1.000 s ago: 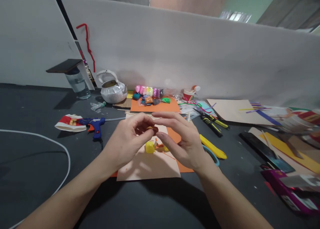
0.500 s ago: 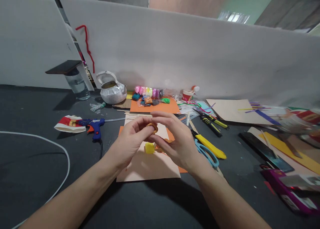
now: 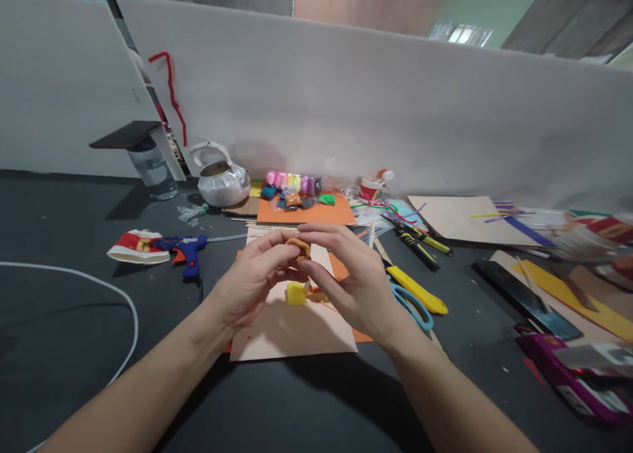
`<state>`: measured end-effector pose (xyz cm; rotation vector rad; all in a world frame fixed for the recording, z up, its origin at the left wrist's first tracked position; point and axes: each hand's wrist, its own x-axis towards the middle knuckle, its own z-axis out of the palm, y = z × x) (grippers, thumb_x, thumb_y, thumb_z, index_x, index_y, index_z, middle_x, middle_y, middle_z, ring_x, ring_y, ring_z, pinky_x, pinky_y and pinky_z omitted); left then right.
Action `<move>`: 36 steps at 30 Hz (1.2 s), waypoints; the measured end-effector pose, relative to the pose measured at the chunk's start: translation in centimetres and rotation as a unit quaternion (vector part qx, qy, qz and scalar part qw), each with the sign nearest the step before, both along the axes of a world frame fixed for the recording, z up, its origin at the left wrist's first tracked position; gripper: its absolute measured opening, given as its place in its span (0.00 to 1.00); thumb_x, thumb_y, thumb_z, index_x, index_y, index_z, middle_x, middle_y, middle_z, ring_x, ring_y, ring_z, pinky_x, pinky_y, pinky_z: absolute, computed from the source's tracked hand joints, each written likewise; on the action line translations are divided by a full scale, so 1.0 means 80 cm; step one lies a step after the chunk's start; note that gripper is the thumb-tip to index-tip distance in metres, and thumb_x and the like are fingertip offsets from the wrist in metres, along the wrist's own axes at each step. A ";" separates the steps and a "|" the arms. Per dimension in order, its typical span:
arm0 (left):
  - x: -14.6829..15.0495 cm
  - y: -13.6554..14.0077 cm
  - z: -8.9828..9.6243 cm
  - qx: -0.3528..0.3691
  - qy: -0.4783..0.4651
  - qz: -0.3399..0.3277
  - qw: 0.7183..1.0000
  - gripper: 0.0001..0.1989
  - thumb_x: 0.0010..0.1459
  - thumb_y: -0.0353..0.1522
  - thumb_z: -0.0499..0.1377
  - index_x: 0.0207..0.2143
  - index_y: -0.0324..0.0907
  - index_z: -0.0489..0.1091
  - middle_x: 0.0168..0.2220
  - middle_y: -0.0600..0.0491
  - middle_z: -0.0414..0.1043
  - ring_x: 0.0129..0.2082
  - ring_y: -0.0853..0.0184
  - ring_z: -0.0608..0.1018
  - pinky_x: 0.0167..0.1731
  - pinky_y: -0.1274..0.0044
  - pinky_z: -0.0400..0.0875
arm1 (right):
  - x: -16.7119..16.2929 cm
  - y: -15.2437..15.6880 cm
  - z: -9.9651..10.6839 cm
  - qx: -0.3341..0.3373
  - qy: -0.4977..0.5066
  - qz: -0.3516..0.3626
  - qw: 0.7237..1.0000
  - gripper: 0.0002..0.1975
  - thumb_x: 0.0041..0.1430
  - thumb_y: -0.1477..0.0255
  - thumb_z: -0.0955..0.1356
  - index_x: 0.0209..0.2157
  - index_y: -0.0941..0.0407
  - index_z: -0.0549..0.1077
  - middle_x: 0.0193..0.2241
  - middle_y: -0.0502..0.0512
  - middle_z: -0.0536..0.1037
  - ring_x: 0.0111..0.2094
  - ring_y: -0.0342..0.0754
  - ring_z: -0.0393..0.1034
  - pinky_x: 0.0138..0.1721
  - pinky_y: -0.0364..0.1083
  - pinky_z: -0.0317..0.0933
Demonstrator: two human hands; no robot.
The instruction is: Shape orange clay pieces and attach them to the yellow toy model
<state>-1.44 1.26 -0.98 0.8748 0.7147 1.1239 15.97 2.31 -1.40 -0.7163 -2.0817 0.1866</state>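
Between the fingertips of my left hand point(image 3: 257, 275) and my right hand point(image 3: 349, 275) is a small piece of orange-brown modelling clay point(image 3: 298, 247), curved like a little cup. Both hands pinch it, thumbs on the near side. Under them, a yellow lump of clay point(image 3: 296, 293) sits on a pale sheet of paper point(image 3: 297, 337). An orange sheet point(image 3: 364, 336) shows beneath that paper. Some orange pieces beside the yellow lump are partly hidden by my right hand.
Left lies a blue glue gun point(image 3: 190, 255) with its cord. Behind stand a silver kettle point(image 3: 225, 186) and bagged coloured clay point(image 3: 297, 184). On the right are a yellow cutter point(image 3: 418, 289), blue-handled scissors point(image 3: 413, 306), pliers point(image 3: 420, 248), a dark phone point(image 3: 524, 298) and a purple device point(image 3: 573, 380).
My left thumb has shifted off the clay's front, so more of its curved shape shows. The fingers of both hands have moved slightly around it; the table things stay put.
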 end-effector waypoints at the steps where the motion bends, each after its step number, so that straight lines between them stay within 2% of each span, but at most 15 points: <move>1: 0.000 0.000 -0.001 0.005 0.001 -0.002 1.000 0.03 0.56 0.31 0.66 0.34 0.41 0.78 0.31 0.57 0.75 0.30 0.72 0.78 0.35 0.79 0.75 | 0.000 0.000 0.000 0.004 0.001 -0.002 1.000 0.11 0.70 0.72 0.69 0.52 0.53 0.74 0.50 0.59 0.81 0.51 0.51 0.77 0.51 0.53 0.74; 8: 0.000 0.003 -0.002 0.026 0.013 0.010 1.000 0.05 0.56 0.31 0.68 0.36 0.41 0.78 0.31 0.56 0.77 0.29 0.73 0.78 0.36 0.78 0.76 | 0.003 0.001 -0.001 0.024 -0.012 -0.006 1.000 0.13 0.70 0.72 0.68 0.55 0.54 0.75 0.52 0.61 0.80 0.51 0.50 0.76 0.51 0.52 0.73; 14: -0.001 0.003 -0.001 0.031 0.046 0.026 0.998 0.03 0.56 0.30 0.63 0.33 0.40 0.76 0.29 0.57 0.74 0.28 0.73 0.76 0.33 0.79 0.76 | -0.001 -0.001 -0.001 0.033 -0.031 -0.007 0.999 0.15 0.71 0.70 0.67 0.56 0.57 0.75 0.53 0.64 0.80 0.52 0.52 0.76 0.52 0.52 0.72; 19: -0.001 0.000 -0.002 0.082 0.126 0.048 0.987 0.04 0.58 0.30 0.63 0.37 0.40 0.75 0.31 0.56 0.75 0.29 0.71 0.77 0.35 0.77 0.75 | -0.001 -0.003 0.002 -0.002 0.008 -0.034 0.999 0.09 0.70 0.72 0.68 0.49 0.56 0.77 0.50 0.61 0.81 0.51 0.50 0.77 0.52 0.52 0.72; 24: -0.004 -0.005 -0.002 0.161 0.222 0.054 0.960 0.07 0.60 0.26 0.61 0.41 0.42 0.75 0.40 0.55 0.78 0.41 0.67 0.79 0.42 0.75 0.71 | 0.000 -0.004 0.003 -0.012 -0.004 -0.054 0.998 0.06 0.69 0.73 0.68 0.43 0.57 0.79 0.47 0.61 0.82 0.48 0.50 0.78 0.48 0.50 0.71; 28: -0.008 -0.004 -0.001 0.182 0.256 0.035 0.949 0.07 0.63 0.29 0.60 0.43 0.43 0.75 0.40 0.55 0.78 0.40 0.67 0.78 0.42 0.74 0.71 | -0.002 -0.005 0.002 -0.013 -0.004 -0.059 0.998 0.06 0.69 0.74 0.68 0.41 0.58 0.79 0.46 0.61 0.82 0.47 0.50 0.78 0.48 0.50 0.70; 31: -0.010 -0.002 0.005 0.174 0.246 0.012 0.953 0.06 0.64 0.31 0.60 0.43 0.43 0.75 0.39 0.55 0.78 0.39 0.68 0.79 0.42 0.75 0.72 | -0.003 -0.005 0.003 -0.015 0.001 -0.064 0.998 0.06 0.69 0.74 0.68 0.40 0.58 0.79 0.44 0.60 0.82 0.46 0.49 0.78 0.47 0.49 0.70; 36: -0.011 0.002 0.009 0.087 0.190 0.001 0.978 0.08 0.63 0.35 0.64 0.41 0.40 0.75 0.33 0.55 0.77 0.33 0.70 0.79 0.34 0.78 0.75 | -0.002 -0.002 0.005 -0.028 0.034 -0.095 0.994 0.06 0.68 0.74 0.69 0.36 0.57 0.78 0.40 0.58 0.83 0.43 0.49 0.79 0.45 0.48 0.70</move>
